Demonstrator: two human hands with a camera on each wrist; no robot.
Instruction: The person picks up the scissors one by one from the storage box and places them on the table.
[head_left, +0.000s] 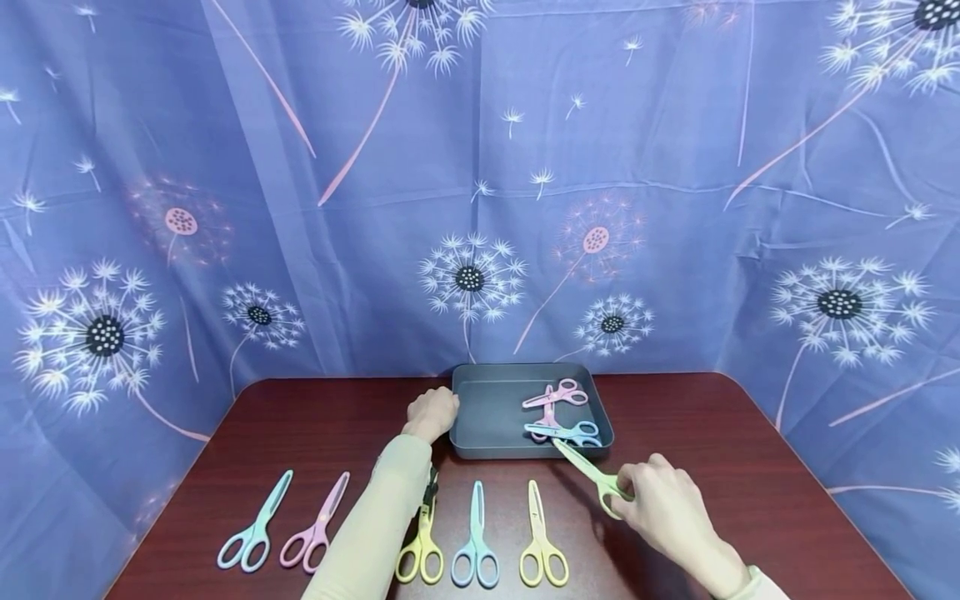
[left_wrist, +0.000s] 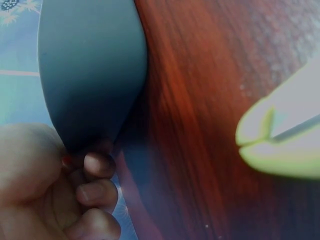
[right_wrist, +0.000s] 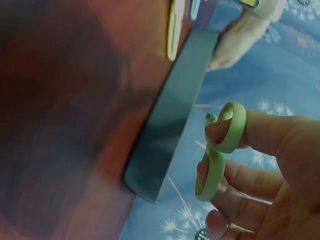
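Observation:
My right hand [head_left: 667,504] holds a pair of light green scissors [head_left: 597,477] by the handles, blades pointing at the near right corner of the grey tray [head_left: 487,417]. In the right wrist view the fingers pinch the green handle loops [right_wrist: 216,172]. My left hand [head_left: 432,414] grips the tray's left side; in the left wrist view its fingers [left_wrist: 97,192] curl at the tray's end. Inside the tray, on its right side, lie blue scissors [head_left: 577,432] and two pairs of pink scissors [head_left: 558,393], partly overlapping.
Along the table's front lie teal scissors [head_left: 258,527], purple-pink scissors [head_left: 321,523], yellow scissors [head_left: 426,533], light blue scissors [head_left: 477,542] and more yellow scissors [head_left: 537,533]. The left sleeve [head_left: 375,517] crosses above this row. A blue dandelion-print cloth [head_left: 375,292] hangs behind the table.

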